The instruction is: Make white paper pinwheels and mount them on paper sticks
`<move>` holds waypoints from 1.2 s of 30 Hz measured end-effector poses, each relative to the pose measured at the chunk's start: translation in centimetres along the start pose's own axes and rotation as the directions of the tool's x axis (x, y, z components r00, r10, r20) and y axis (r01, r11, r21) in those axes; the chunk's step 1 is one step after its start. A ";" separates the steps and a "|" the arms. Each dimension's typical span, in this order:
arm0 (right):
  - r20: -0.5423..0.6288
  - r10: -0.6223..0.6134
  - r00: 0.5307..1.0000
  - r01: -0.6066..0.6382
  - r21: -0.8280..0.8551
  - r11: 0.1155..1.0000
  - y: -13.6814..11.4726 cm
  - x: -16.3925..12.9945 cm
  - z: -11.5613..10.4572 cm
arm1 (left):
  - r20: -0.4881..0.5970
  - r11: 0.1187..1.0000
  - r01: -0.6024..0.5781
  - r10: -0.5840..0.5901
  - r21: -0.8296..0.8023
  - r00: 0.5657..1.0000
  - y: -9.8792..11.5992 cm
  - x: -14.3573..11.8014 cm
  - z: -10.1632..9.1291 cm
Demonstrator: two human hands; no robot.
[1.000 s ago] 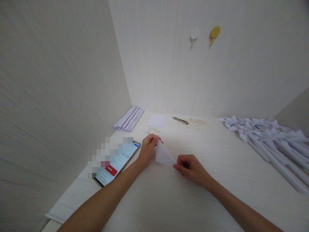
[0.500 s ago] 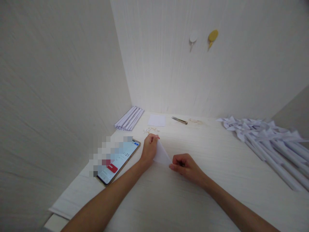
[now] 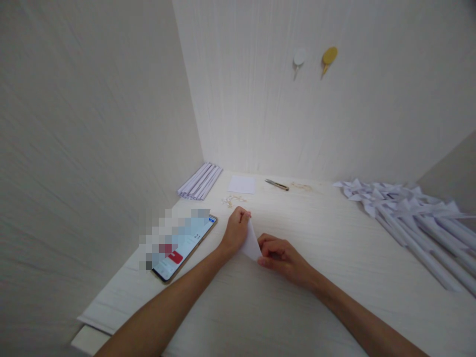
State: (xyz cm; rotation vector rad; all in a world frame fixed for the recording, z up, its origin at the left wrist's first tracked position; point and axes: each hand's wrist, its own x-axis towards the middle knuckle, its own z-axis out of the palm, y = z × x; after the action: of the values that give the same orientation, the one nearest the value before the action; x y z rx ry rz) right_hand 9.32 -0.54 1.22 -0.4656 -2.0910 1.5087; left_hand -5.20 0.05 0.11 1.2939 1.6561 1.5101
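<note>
- L hand [image 3: 237, 229] was curled in fairly tight, thumb & fingers closed on the upper end of a white paper piece [image 3: 252, 246]; exact finger placement behind it couldn't be seen.
- R hand [image 3: 280, 255] was half curled, thumb & index at the paper's lower R corner, apparently pinching; other fingers tucked in, w/ nothing else visible in them.
- Paper piece sat btwn the two hands, approx. mid tabletop [image 3: 223, 317], tilted, w/ a slanting edge running from L fingertips down to R thumb. Cdn't tell if its bottom touched the surface.
- Step in hand, prob.: shaping or folding the paper, both hands on it.
- Next move, as judged, called for a firm L hold & a small, careful R adjustment at the corner, w/o creasing it in the wrong place.
- Nearby: phone [image 3: 188, 250] L of the L forearm; paper tubes [image 3: 200, 182] & flat sheet [image 3: 241, 184] toward the back; snips [image 3: 277, 184] R of the sheet; heap of paper pieces w/ long stems [image 3: 420, 213] far R.
</note>
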 end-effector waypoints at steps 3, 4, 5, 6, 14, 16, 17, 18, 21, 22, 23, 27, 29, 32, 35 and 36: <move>-0.002 -0.022 1.000 0.022 0.007 1.000 0.1 -0.1 0.3 | 0.043 1.000 -0.014 0.014 0.017 0.999 0.0 -0.1 0.1; 0.000 -0.032 0.999 0.032 -0.006 0.999 0.0 -0.2 0.4 | 0.061 1.000 -0.021 0.019 0.023 0.998 0.0 -0.2 0.2; 0.004 -0.042 0.999 0.042 -0.026 0.999 0.0 -0.2 0.5 | 0.076 0.999 -0.026 0.024 0.032 0.997 0.1 -0.2 0.3; 0.010 -0.051 0.999 0.051 -0.052 0.997 0.0 -0.3 0.6 | 0.091 0.999 -0.033 0.029 0.039 0.995 0.1 -0.3 0.3; 0.039 -0.002 0.999 0.007 -0.145 0.989 -0.2 -0.6 1.0 | 0.169 0.999 -0.027 0.024 0.019 0.985 0.1 -0.4 0.1; 0.038 0.038 0.999 -0.033 -0.141 0.990 -0.3 -0.6 1.0 | 0.183 1.000 -0.025 0.023 0.008 0.983 0.0 -0.3 0.0; 0.035 0.053 0.998 -0.048 -0.137 0.989 -0.4 -0.6 1.0 | 0.189 0.999 -0.032 0.031 0.005 0.982 0.0 -0.3 -0.1; 0.030 0.063 0.998 -0.058 -0.136 0.989 -0.5 -0.6 1.0 | 0.194 0.999 -0.043 0.040 0.008 0.980 0.0 -0.3 -0.1; 0.031 0.070 0.997 -0.065 -0.138 0.988 -0.7 -0.6 0.9 | 0.204 0.995 -0.092 0.080 0.049 0.976 0.1 -0.5 0.0; 0.039 0.072 0.997 -0.066 -0.140 0.988 -0.7 -0.6 0.8 | 0.208 0.992 -0.106 0.090 0.067 0.974 0.2 -0.6 0.0; 0.047 0.071 0.996 -0.063 -0.143 0.988 -0.7 -0.6 0.8 | 0.214 0.990 -0.116 0.096 0.083 0.972 0.2 -0.7 0.0; 0.054 0.048 0.997 -0.037 -0.193 0.981 -0.4 -0.7 0.9 | 0.226 0.982 -0.128 0.094 0.142 0.970 0.4 -0.9 0.2; 0.061 0.028 0.998 -0.014 -0.221 0.975 -0.2 -0.8 1.0 | 0.213 0.977 -0.128 0.090 0.171 0.973 0.5 -1.0 0.2; 0.069 -0.022 0.997 0.038 -0.238 0.971 0.0 -0.7 1.0 | 0.187 0.975 -0.106 0.069 0.194 0.980 0.6 -1.0 0.1; 0.071 -0.077 0.994 0.092 -0.241 0.966 0.1 -0.6 0.9 | 0.160 0.976 -0.079 0.046 0.205 0.986 0.5 -1.0 0.1; 0.070 -0.090 0.993 0.104 -0.239 0.965 0.1 -0.6 0.9 | 0.148 0.976 -0.073 0.043 0.205 0.988 0.5 -1.0 0.1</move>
State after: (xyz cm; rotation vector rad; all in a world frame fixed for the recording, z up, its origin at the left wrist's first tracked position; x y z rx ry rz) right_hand 9.27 -1.54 0.82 -0.4041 -2.3220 1.2309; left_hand -4.55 -0.84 0.32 1.5362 1.7336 1.2679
